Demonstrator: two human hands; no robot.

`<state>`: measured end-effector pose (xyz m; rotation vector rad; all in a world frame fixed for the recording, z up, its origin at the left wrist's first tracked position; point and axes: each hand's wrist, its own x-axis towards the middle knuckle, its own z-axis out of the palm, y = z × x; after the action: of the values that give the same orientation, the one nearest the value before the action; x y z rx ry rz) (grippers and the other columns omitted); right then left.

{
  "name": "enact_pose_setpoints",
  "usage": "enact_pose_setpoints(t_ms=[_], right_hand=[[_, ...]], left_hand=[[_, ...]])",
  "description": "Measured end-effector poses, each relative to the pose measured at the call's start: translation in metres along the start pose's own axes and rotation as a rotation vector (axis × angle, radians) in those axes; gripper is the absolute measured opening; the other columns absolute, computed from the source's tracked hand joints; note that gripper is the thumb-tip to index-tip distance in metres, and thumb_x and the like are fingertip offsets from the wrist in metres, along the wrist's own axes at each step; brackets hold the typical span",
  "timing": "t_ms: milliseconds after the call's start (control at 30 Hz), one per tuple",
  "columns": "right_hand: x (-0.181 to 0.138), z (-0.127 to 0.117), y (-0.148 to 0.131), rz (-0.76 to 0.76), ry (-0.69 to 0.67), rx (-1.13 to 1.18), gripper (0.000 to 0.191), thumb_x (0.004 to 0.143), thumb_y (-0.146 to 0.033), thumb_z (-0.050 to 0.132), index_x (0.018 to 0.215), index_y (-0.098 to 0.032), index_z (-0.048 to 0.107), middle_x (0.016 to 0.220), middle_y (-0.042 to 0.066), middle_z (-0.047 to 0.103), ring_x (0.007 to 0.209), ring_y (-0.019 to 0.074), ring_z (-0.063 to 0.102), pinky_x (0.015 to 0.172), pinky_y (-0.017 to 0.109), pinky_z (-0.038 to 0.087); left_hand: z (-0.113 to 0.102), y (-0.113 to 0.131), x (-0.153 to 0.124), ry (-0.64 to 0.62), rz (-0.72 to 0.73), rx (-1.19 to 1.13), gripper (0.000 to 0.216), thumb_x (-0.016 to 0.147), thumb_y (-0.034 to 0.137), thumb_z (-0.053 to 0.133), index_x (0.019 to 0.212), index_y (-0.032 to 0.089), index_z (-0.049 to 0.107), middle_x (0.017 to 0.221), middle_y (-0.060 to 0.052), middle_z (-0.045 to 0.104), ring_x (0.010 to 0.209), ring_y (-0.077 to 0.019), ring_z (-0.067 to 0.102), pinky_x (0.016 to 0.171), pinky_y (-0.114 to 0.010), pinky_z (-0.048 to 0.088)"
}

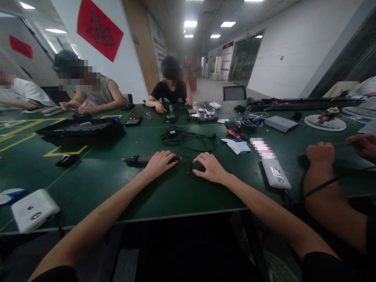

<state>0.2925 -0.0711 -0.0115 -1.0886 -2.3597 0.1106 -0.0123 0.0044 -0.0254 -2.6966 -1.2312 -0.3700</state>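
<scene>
My left hand (160,163) rests over the rear end of a dark, slim electric screwdriver (136,159), which lies on the green table with its tip pointing left. The fingers close round its body. A thin black cord (187,170) runs from the screwdriver's back end towards my right hand (210,168). That hand is curled, thumb and forefinger bent round a loop of the cord; the other fingers are partly hidden. Just beyond both hands lies a coiled black power cable (188,137) with a plug at its right end.
Black plastic housing (82,131) stands at the left. White box-shaped devices lie front left (35,209) and right (275,172). A red-handled tool (233,134) and blue-white packet (237,146) are right of the cable. A co-worker's arm (323,188) reaches in at the right; others sit opposite.
</scene>
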Motion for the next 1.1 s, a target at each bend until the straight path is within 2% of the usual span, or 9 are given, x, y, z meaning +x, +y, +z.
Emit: enact_pose_setpoints(t_ms=[100, 200, 333, 533, 667, 833, 900, 1100], right_hand=[[-0.001, 0.003, 0.006, 0.002, -0.041, -0.066, 0.023, 0.091, -0.039, 0.074, 0.103, -0.020, 0.069, 0.109, 0.009, 0.062, 0.106, 0.0258, 0.054, 0.092, 0.039, 0.043], [-0.002, 0.001, 0.011, 0.000, -0.057, -0.079, 0.015, 0.094, -0.033, 0.070, 0.091, -0.019, 0.068, 0.099, 0.007, 0.061, 0.098, 0.0234, 0.054, 0.087, 0.036, 0.042], [-0.003, -0.009, 0.010, -0.039, -0.076, -0.081, 0.016, 0.095, -0.034, 0.067, 0.089, -0.019, 0.069, 0.095, 0.007, 0.062, 0.095, 0.0230, 0.054, 0.086, 0.037, 0.039], [-0.005, -0.020, 0.005, -0.097, -0.156, -0.097, 0.018, 0.087, -0.035, 0.075, 0.091, -0.020, 0.066, 0.095, 0.005, 0.064, 0.095, 0.0238, 0.054, 0.087, 0.037, 0.035], [-0.003, -0.015, 0.005, -0.076, -0.168, -0.044, 0.011, 0.094, -0.029, 0.068, 0.090, -0.020, 0.064, 0.092, 0.004, 0.064, 0.089, 0.0214, 0.055, 0.083, 0.035, 0.035], [-0.001, -0.006, 0.000, -0.061, -0.148, 0.019, 0.006, 0.097, -0.025, 0.063, 0.099, -0.020, 0.066, 0.092, 0.003, 0.066, 0.089, 0.0192, 0.057, 0.085, 0.033, 0.035], [-0.001, -0.003, -0.001, -0.045, -0.151, 0.023, 0.006, 0.098, -0.025, 0.062, 0.099, -0.020, 0.066, 0.091, 0.002, 0.066, 0.088, 0.0188, 0.057, 0.086, 0.033, 0.034], [0.000, 0.004, -0.004, 0.030, -0.163, 0.014, 0.009, 0.099, -0.029, 0.065, 0.097, -0.020, 0.068, 0.084, 0.001, 0.066, 0.087, 0.0190, 0.059, 0.086, 0.034, 0.033]], left_hand=[[0.001, 0.052, 0.005, 0.036, 0.172, -0.035, 0.038, 0.102, 0.054, 0.053, 0.127, 0.028, 0.064, 0.117, -0.009, 0.067, 0.107, -0.0261, 0.061, 0.093, -0.040, 0.044], [-0.001, 0.072, 0.004, 0.058, 0.199, -0.043, 0.035, 0.103, 0.049, 0.053, 0.128, 0.027, 0.063, 0.117, -0.009, 0.067, 0.106, -0.0258, 0.060, 0.091, -0.041, 0.044], [-0.002, 0.071, 0.001, 0.065, 0.171, -0.037, 0.034, 0.102, 0.049, 0.055, 0.127, 0.026, 0.062, 0.115, -0.009, 0.068, 0.102, -0.0259, 0.060, 0.088, -0.041, 0.044], [0.003, 0.066, 0.003, 0.109, 0.077, -0.012, 0.033, 0.102, 0.048, 0.056, 0.126, 0.027, 0.063, 0.112, -0.009, 0.069, 0.102, -0.0275, 0.060, 0.088, -0.042, 0.044], [0.007, 0.060, 0.003, 0.128, 0.042, -0.011, 0.033, 0.101, 0.049, 0.057, 0.125, 0.028, 0.064, 0.111, -0.008, 0.070, 0.101, -0.0275, 0.061, 0.088, -0.042, 0.044], [0.005, 0.059, 0.001, 0.142, 0.088, -0.048, 0.029, 0.103, 0.045, 0.056, 0.126, 0.028, 0.062, 0.120, -0.007, 0.070, 0.106, -0.0258, 0.062, 0.094, -0.043, 0.043], [0.003, 0.060, 0.001, 0.147, 0.104, -0.067, 0.026, 0.103, 0.042, 0.056, 0.124, 0.027, 0.062, 0.123, -0.006, 0.070, 0.109, -0.0248, 0.063, 0.096, -0.043, 0.043], [0.002, 0.059, 0.002, 0.126, 0.107, -0.119, 0.022, 0.102, 0.038, 0.057, 0.119, 0.026, 0.062, 0.119, -0.006, 0.071, 0.107, -0.0244, 0.065, 0.091, -0.041, 0.046]])
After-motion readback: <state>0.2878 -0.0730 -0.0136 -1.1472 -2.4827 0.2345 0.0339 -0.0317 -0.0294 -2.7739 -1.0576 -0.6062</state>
